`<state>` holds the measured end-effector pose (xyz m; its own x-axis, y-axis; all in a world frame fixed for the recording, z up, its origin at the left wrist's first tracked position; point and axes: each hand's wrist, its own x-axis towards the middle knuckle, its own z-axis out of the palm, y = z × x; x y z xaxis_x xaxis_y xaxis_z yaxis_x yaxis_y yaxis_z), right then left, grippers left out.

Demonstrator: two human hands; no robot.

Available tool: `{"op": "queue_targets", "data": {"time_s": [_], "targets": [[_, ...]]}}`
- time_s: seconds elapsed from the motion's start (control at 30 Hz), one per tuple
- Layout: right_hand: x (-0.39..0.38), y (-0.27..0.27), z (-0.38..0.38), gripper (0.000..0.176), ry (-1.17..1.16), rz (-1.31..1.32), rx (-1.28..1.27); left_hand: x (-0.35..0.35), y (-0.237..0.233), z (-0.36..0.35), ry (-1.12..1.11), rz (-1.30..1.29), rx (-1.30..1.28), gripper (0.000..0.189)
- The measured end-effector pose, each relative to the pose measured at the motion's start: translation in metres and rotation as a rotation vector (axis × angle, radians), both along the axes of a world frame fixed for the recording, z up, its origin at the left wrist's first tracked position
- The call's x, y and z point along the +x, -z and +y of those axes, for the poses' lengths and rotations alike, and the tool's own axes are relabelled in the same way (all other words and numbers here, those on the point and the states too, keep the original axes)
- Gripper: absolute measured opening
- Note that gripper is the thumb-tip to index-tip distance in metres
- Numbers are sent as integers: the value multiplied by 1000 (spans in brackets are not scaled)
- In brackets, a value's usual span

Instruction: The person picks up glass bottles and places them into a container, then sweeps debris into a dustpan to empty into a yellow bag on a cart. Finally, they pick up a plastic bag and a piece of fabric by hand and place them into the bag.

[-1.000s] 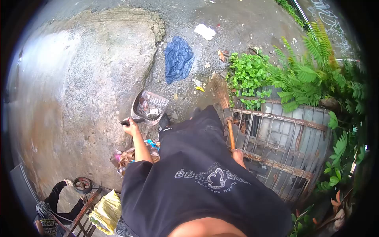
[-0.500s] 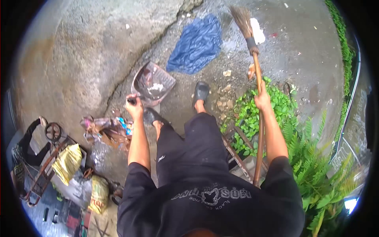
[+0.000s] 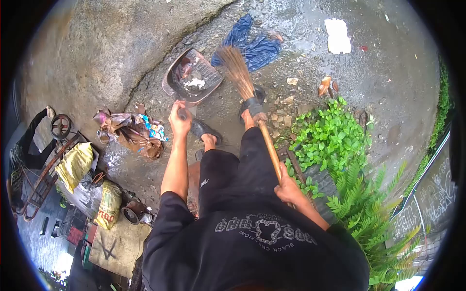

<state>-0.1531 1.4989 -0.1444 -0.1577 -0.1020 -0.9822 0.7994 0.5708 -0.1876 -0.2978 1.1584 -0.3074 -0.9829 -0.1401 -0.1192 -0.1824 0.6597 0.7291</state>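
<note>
**Broom head set against dustpan mouth**

The broom (image 3: 262, 131) lies on a diagonal. Its handle rises from the lower centre-right of the frame and its bristle head points to the upper centre. The bristle tips sit just beside the dustpan (image 3: 191, 77) and overlap the edge of a blue bag (image 3: 259, 47) on the wet ground.

The right hand (image 3: 290, 189) has its fingers wrapped round the handle low down. The left hand (image 3: 180, 119) has its fingers closed on the dustpan's handle.

The dustpan sits at upper centre-left, open towards the broom. It holds loose litter: a white scrap and darker, reddish wrappers.

Half a second earlier the broom stood nearly vertical at the right, with its bristles near the white slab (image 3: 338, 36) and the right hand higher up the handle. The dustpan has barely shifted.

A heap of crumpled wrappers (image 3: 131, 136) lies at left of centre.
</note>
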Motion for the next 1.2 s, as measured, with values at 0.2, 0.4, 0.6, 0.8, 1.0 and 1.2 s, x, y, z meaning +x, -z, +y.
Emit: {"op": "queue_targets", "data": {"time_s": [0.2, 0.4, 0.6, 0.8, 1.0, 1.2], "targets": [[18, -36, 28, 68, 273, 162, -15, 3, 15, -10, -41, -39, 13, 15], [-71, -12, 46, 68, 106, 323, 335, 21, -6, -10, -35, 70, 68, 13], [-84, 46, 42, 75, -132, 282, 301, 48, -30, -14, 21, 94, 137, 13], [-8, -5, -28, 82, -304, 20, 110, 26, 16, -21, -68, 79, 112, 14], [14, -69, -40, 77, -137, 192, 38, 20, 14, -40, 53, 80, 138, 17], [8, -97, -36, 72, 224, -40, 246, 27, 17, -55, -6, 23, 176, 29]]}}
